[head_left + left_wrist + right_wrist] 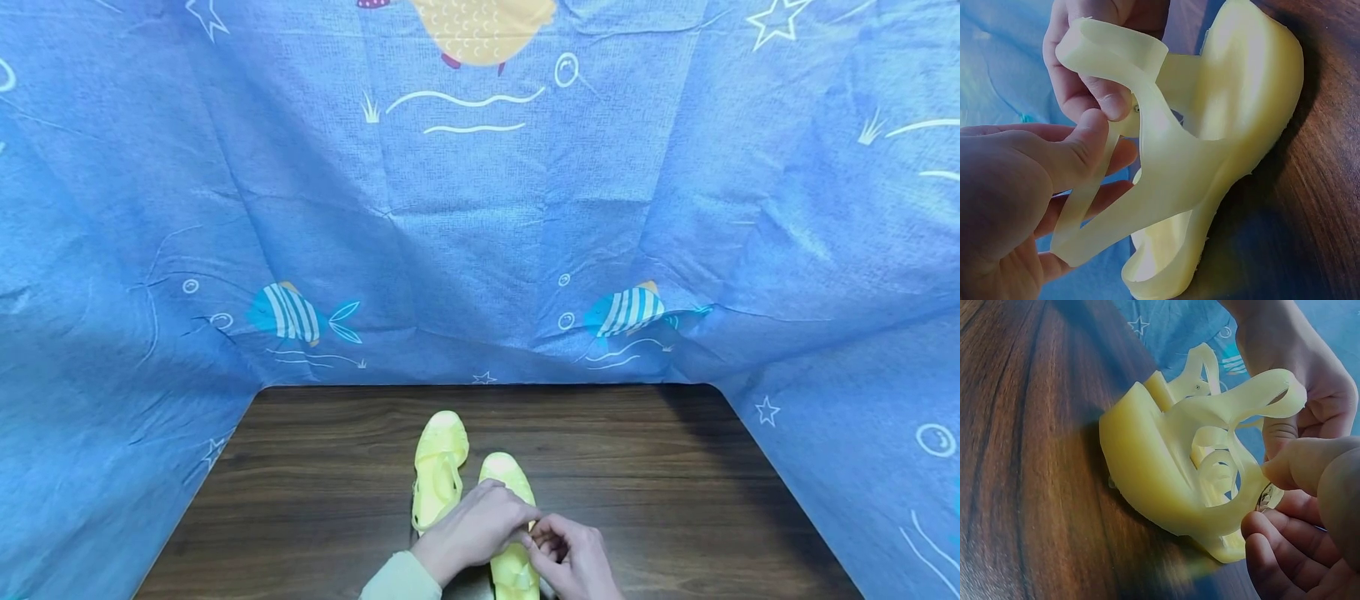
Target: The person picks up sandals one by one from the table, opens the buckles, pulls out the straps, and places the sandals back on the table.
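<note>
Two pale yellow jelly sandals lie on the table with their toes away from me. The right-hand sandal (506, 472) is between my hands, its heel end cut off by the head view's lower edge. My left hand (480, 521) reaches across it and pinches its thin strap (1088, 194) between thumb and finger. Beside it, my right hand (573, 554) pinches a small metal buckle (1264, 497) on the strap. The fingertips of both hands nearly meet there. Fingers partly hide how strap and buckle sit together. The other sandal (438, 467) stands to the left, untouched.
A dark wood-grain table (315, 467) carries both sandals. Blue cloth (465, 250) printed with fish, stars and bubbles hangs behind it and along both sides.
</note>
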The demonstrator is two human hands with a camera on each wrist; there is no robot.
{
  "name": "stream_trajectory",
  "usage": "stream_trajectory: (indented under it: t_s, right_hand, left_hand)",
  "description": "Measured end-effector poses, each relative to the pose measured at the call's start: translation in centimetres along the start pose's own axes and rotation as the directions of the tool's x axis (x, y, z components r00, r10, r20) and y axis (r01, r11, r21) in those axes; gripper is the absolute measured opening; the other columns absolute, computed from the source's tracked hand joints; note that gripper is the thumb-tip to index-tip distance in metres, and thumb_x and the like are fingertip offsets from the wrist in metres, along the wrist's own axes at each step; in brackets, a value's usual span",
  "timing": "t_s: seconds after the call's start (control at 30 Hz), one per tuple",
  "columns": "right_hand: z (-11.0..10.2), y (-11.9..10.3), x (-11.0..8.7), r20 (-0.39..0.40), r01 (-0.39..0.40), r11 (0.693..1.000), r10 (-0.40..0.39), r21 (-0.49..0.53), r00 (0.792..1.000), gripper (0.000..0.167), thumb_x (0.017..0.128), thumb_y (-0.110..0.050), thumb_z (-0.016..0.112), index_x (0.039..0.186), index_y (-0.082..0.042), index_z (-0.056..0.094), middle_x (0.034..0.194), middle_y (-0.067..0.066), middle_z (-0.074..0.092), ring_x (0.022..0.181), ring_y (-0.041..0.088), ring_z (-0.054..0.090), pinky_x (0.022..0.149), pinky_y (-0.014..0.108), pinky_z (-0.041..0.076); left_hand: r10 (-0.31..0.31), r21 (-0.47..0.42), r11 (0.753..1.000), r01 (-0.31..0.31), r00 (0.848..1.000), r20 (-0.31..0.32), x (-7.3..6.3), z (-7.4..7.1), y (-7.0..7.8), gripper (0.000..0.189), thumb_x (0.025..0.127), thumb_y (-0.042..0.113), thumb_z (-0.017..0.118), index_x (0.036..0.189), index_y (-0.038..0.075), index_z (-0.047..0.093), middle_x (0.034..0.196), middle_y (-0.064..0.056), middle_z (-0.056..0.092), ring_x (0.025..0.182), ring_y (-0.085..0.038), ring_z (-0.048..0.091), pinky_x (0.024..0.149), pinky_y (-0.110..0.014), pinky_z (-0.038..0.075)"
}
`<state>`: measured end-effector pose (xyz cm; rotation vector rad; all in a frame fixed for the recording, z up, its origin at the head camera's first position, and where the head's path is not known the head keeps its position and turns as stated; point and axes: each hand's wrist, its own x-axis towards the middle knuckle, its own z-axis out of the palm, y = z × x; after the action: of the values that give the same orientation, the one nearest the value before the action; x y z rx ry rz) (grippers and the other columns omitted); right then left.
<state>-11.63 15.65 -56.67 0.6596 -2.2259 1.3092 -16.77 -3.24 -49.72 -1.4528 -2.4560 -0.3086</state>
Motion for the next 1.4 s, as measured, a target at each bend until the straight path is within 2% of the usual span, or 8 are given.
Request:
stream_trajectory:
  t_s: [0.3, 0.43, 0.5, 0.6, 0.8, 1.03, 1.23, 1.4]
  right_hand:
    - [-0.4, -0.1, 0.2, 0.013, -0.018, 1.0, 0.018, -0.008, 1.0, 0.035, 0.068, 0.008, 0.079, 0.083, -0.023, 0.068, 0.068, -0.021, 0.061, 0.059, -0.017, 0.05, 0.045, 0.009, 0.043]
    - [-0.5, -0.1, 0.1, 0.028, -0.047, 0.999, 0.047, 0.003, 0.999, 0.035, 0.07, 0.008, 0.08, 0.083, -0.022, 0.068, 0.068, -0.02, 0.062, 0.059, -0.014, 0.052, 0.045, 0.011, 0.044]
    - [-0.5, -0.1, 0.0, 0.028, -0.063, 0.998, 0.063, 0.01, 0.998, 0.035, 0.07, 0.008, 0.08, 0.084, -0.022, 0.069, 0.069, -0.02, 0.063, 0.059, -0.013, 0.053, 0.046, 0.011, 0.045]
    - [-0.6, -0.1, -0.1, 0.018, -0.084, 0.996, 0.084, 0.014, 0.996, 0.035, 0.07, 0.009, 0.081, 0.084, -0.021, 0.069, 0.069, -0.02, 0.063, 0.059, -0.011, 0.054, 0.046, 0.012, 0.045]
    - [-0.7, -0.1, -0.1, 0.012, -0.113, 0.994, 0.113, 0.012, 0.994, 0.034, 0.07, 0.008, 0.081, 0.084, -0.021, 0.069, 0.069, -0.021, 0.063, 0.059, -0.01, 0.054, 0.046, 0.012, 0.046]
    - [-0.8, -0.2, -0.2, 0.017, -0.13, 0.992, 0.13, -0.002, 0.991, 0.035, 0.071, 0.006, 0.082, 0.084, -0.023, 0.07, 0.069, -0.021, 0.063, 0.059, -0.009, 0.054, 0.047, 0.012, 0.046]
    - [-0.9, 0.0, -0.4, 0.031, -0.144, 0.99, 0.144, -0.003, 0.989, 0.033, 0.073, 0.005, 0.082, 0.085, -0.024, 0.07, 0.069, -0.021, 0.064, 0.059, -0.01, 0.055, 0.047, 0.013, 0.047]
    - [-0.9, 0.0, -0.4, 0.033, -0.137, 0.991, 0.137, 0.007, 0.99, 0.034, 0.073, 0.006, 0.081, 0.084, -0.024, 0.07, 0.069, -0.021, 0.064, 0.059, -0.011, 0.055, 0.047, 0.012, 0.047]
  left_hand:
    - [0.003, 0.036, 0.999, -0.004, 1.0, 0.031, -0.4, -0.3, -0.4, 0.02, 0.078, 0.015, 0.088, 0.075, 0.03, 0.074, 0.069, 0.019, 0.059, 0.066, 0.006, 0.055, 0.07, -0.018, 0.049]
    - [0.015, 0.06, 0.998, -0.017, 0.999, 0.036, -0.6, -0.5, -0.7, 0.033, 0.069, 0.0, 0.082, 0.068, 0.029, 0.068, 0.067, 0.019, 0.054, 0.063, 0.006, 0.051, 0.066, -0.018, 0.045]
    - [0.009, 0.063, 0.998, -0.011, 1.0, 0.03, -0.6, -0.7, -0.9, 0.034, 0.07, -0.002, 0.081, 0.065, 0.027, 0.064, 0.066, 0.018, 0.051, 0.062, 0.005, 0.046, 0.063, -0.018, 0.041]
    - [-0.015, 0.063, 0.998, 0.013, 1.0, 0.018, -0.8, -1.0, -1.3, 0.034, 0.073, 0.002, 0.084, 0.064, 0.026, 0.063, 0.066, 0.018, 0.052, 0.062, 0.005, 0.045, 0.061, -0.018, 0.036]
    - [-0.027, 0.062, 0.998, 0.027, 1.0, 0.008, -1.0, -1.3, -1.5, 0.023, 0.08, 0.018, 0.087, 0.069, 0.028, 0.069, 0.07, 0.019, 0.059, 0.065, 0.005, 0.05, 0.063, -0.018, 0.036]
    - [-0.007, 0.08, 0.997, 0.006, 1.0, 0.017, -1.1, -0.5, -0.8, 0.018, 0.076, 0.021, 0.087, 0.073, 0.031, 0.071, 0.072, 0.02, 0.056, 0.066, 0.003, 0.044, 0.062, -0.016, 0.033]
    - [0.055, 0.093, 0.994, -0.056, 0.998, 0.007, -1.2, 0.4, 0.0, 0.007, 0.082, 0.028, 0.084, 0.086, 0.033, 0.081, 0.092, 0.016, 0.068, 0.084, -0.003, 0.058, 0.077, -0.016, 0.048]
    - [0.074, 0.058, 0.996, -0.073, 0.997, -0.01, -1.3, 0.8, 0.4, 0.008, 0.083, 0.024, 0.086, 0.088, 0.029, 0.082, 0.097, 0.016, 0.071, 0.097, -0.002, 0.065, 0.097, -0.031, 0.055]
